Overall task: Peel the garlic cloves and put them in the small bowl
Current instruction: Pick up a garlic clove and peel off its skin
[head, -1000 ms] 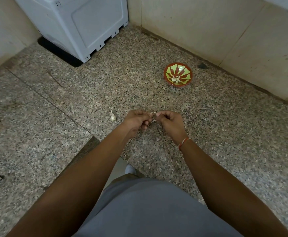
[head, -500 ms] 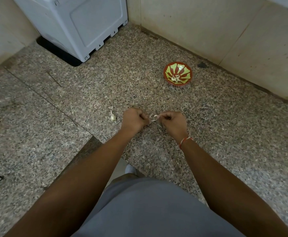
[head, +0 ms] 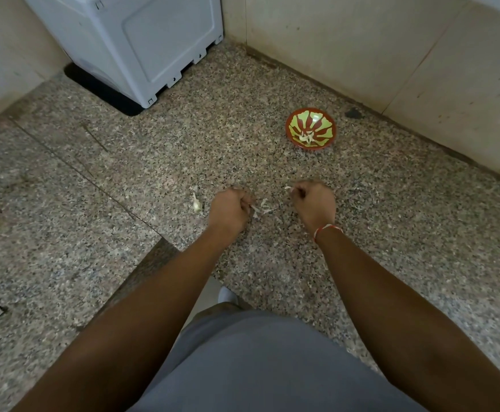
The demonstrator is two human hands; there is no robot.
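Observation:
My left hand [head: 230, 210] and my right hand [head: 314, 201] hover low over the speckled stone floor, a hand's width apart, both with curled fingers. A thin white garlic peel [head: 254, 207] sticks out of my left fingers. My right fingertips pinch a small pale garlic clove [head: 287, 188], mostly hidden by the fingers. Loose peel shreds [head: 266, 208] lie on the floor between the hands. Another unpeeled clove [head: 196, 204] lies just left of my left hand. The small red-and-green bowl [head: 311, 147] stands beyond my right hand with pale cloves inside.
A white appliance [head: 141, 46] stands on a black mat at the back left. Beige walls [head: 361, 55] form a corner behind the bowl. My grey-clothed knee [head: 257, 367] fills the bottom centre. A step edge [head: 141, 263] runs diagonally at the left.
My hands, which were pinching the clove together, have pulled apart sideways. Peel has come away on the left side, and shreds now lie between the hands.

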